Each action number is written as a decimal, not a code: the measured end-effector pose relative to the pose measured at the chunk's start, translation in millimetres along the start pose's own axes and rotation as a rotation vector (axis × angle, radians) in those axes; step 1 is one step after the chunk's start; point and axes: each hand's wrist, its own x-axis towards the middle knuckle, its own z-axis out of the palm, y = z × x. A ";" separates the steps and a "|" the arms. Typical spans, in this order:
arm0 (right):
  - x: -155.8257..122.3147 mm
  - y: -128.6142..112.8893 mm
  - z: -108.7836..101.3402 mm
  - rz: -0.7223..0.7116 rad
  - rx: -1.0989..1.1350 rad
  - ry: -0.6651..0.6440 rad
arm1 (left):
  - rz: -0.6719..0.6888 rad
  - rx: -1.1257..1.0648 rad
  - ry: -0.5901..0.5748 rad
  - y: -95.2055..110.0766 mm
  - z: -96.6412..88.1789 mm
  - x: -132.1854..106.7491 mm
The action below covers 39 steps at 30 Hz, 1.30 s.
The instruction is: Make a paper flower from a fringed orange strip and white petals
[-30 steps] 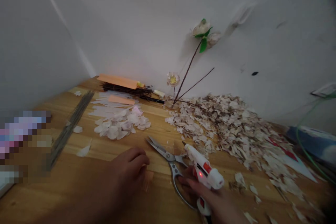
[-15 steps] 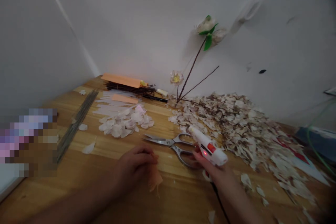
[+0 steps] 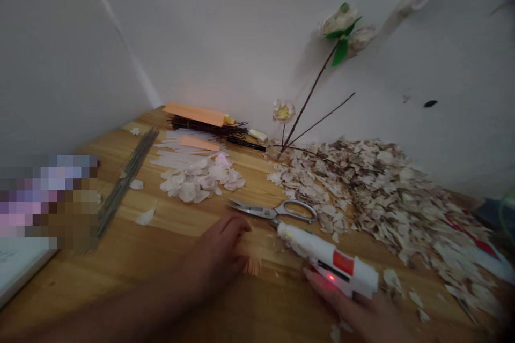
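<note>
My left hand [image 3: 223,249] is closed over a small piece of orange paper [image 3: 253,265] with a fringed edge, near the front middle of the wooden table. Most of that paper is hidden under the fingers. In my right hand [image 3: 350,305] is a white and red glue gun [image 3: 322,254], its small red light glowing and its nozzle pointing left toward the paper. Just beyond the nozzle lie metal scissors [image 3: 267,211]; one handle loop is partly covered by the glue gun.
White petals [image 3: 193,179] lie on translucent sticks [image 3: 169,151]. Grey wires [image 3: 129,182] are at left; dark stems [image 3: 201,125] under orange paper [image 3: 193,112] are behind. A large heap of dried petals [image 3: 382,187] covers the right, beside an upright artificial flower [image 3: 340,24].
The view has shifted, so the table's contents appear further right. The glue gun has come down nearer the table and now covers part of the scissors. The orange paper shows less below my left fingers.
</note>
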 end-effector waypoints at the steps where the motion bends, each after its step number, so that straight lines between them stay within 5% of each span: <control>1: -0.1 -0.4 0.8 -0.011 -0.004 -0.047 | 0.000 0.015 0.018 -0.2 0.0 -0.3; 6: 6.2 -3.9 11.3 -0.032 0.053 -0.226 | 0.049 0.090 0.099 -4.7 0.0 -3.5; 13: 19.0 -20.0 14.9 -0.093 -0.002 -0.368 | 0.030 0.106 0.062 -4.4 -8.8 -6.6; 23: 29.8 -18.8 24.9 -0.205 -0.097 -0.305 | -0.020 0.006 0.050 2.2 -9.6 -8.4; 39: 34.6 -13.1 28.4 -0.176 -0.169 -0.298 | 0.052 0.019 0.044 -2.6 -9.2 -8.2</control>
